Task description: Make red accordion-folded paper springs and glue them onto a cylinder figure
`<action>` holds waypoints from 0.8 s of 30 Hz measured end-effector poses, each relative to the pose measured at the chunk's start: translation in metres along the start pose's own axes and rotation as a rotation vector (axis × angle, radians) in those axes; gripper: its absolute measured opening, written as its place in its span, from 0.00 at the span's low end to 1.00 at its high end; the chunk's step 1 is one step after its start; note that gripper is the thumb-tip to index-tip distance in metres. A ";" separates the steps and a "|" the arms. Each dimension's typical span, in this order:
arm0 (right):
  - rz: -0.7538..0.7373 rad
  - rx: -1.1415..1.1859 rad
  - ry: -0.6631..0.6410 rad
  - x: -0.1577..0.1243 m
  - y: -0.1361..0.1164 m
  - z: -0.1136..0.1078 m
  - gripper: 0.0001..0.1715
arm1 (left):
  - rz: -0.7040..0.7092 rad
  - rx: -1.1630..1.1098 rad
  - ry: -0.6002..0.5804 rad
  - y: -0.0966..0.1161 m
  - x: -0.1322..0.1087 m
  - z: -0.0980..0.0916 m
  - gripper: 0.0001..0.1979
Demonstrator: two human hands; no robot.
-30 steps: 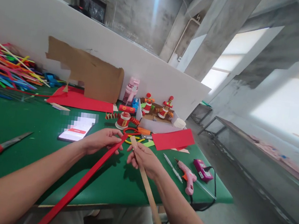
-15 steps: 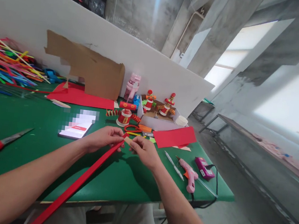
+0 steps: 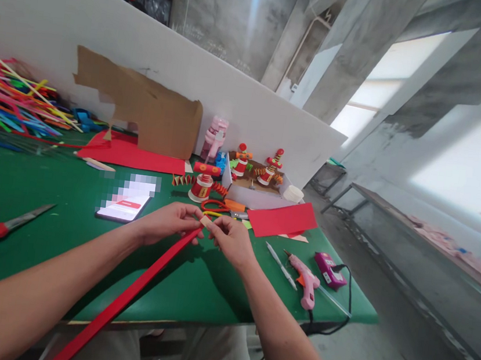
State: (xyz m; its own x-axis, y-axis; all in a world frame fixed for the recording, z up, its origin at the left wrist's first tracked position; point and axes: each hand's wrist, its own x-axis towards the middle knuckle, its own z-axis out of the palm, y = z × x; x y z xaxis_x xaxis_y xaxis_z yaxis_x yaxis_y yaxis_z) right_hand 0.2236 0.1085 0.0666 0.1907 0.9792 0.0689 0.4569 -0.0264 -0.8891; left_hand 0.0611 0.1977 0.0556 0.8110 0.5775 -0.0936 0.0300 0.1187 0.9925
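Observation:
A long red paper strip [image 3: 140,279] runs from my fingertips down past the table's front edge toward my lap. My left hand [image 3: 174,220] is closed on its upper end. Across that end lies a short tan paper strip [image 3: 206,221], pinched by my right hand [image 3: 233,239] between thumb and fingers. The two strips overlap where my fingertips meet; the rest of the tan one is hidden in my right hand. Just behind my hands stands a paper-cup figure [image 3: 200,188] with folded paper-spring arms.
Scissors [image 3: 6,228] and a phone [image 3: 126,204] lie on the left of the green table [image 3: 154,309]. A pen [image 3: 281,265], a pink glue gun [image 3: 306,281] and its cord lie at right. Behind are a box [image 3: 256,198] with two figures, red paper [image 3: 284,217] and cardboard [image 3: 160,117].
The red strip's tip, which stuck out above the tan strip, no longer shows there; the tan strip now lies uppermost at the crossing. Both hands stay nearly in place.

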 end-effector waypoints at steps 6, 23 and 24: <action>0.011 0.007 0.010 0.002 0.002 0.002 0.18 | -0.015 -0.015 -0.009 0.001 -0.001 0.001 0.21; -0.035 0.000 0.067 0.005 0.007 0.004 0.21 | 0.010 -0.017 -0.004 0.000 -0.001 0.000 0.21; -0.035 0.001 0.069 0.005 0.007 0.004 0.21 | 0.010 -0.016 -0.003 0.000 -0.001 0.000 0.21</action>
State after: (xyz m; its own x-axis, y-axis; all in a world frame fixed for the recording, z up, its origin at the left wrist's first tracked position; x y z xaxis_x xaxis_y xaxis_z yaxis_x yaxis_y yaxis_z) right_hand 0.2247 0.1141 0.0591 0.2337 0.9634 0.1313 0.4639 0.0082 -0.8859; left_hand 0.0604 0.1977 0.0553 0.8131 0.5761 -0.0838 0.0132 0.1257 0.9920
